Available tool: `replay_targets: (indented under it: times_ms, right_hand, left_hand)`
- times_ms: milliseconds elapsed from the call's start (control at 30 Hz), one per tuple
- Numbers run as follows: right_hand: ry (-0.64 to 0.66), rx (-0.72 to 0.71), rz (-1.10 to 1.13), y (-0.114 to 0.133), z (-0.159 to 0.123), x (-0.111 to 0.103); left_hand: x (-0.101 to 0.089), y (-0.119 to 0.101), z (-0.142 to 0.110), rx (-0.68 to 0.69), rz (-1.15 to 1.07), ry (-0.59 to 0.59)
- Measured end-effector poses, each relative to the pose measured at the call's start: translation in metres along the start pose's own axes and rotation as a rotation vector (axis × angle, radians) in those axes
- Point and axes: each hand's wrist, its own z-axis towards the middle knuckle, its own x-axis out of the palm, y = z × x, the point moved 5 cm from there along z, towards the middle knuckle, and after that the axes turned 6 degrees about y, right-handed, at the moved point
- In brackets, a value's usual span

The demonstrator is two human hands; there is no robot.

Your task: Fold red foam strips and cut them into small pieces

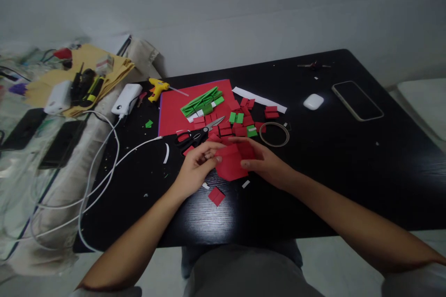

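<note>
Between my two hands is a folded piece of red paper [230,163], held just above the black table. My left hand [198,165] pinches its left edge, thumb in front. On the other side, my right hand [266,163] grips the right part with thumb and fingers. Behind the hands lie black-handled scissors [200,135], their blades resting over several small folded red pieces [226,131]. Small folded green pieces [236,117] are mixed in among them. One more red folded square [216,196] rests on the table in front of my hands.
A red sheet [170,113] carries a bundle of green folded strips [200,103]. Near it are a yellow glue gun [158,89], a tape ring [274,134] and a white paper strip [259,99]. White cables [116,158] cross the left side; a phone [357,100] and white earbud case [313,101] lie right.
</note>
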Motion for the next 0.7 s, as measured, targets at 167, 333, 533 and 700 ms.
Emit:
replay_targets:
  times_ms: [167,333,533,700]
  right_hand:
    - [0.002,0.060,0.123,-0.003,0.002,0.000]
    - [-0.078,0.016,-0.043,-0.002,0.002,-0.007]
    - [-0.192,-0.334,-0.544,0.017,-0.005,-0.006]
    - [-0.263,-0.642,-0.904,0.030,-0.017,0.005]
  left_hand:
    - [0.000,0.000,0.000,-0.035,-0.019,0.024]
    - [0.000,0.002,0.000,-0.038,-0.011,0.045]
    - [-0.004,0.003,0.000,0.028,0.116,-0.033]
    - [-0.002,0.002,-0.002,0.066,0.185,-0.048]
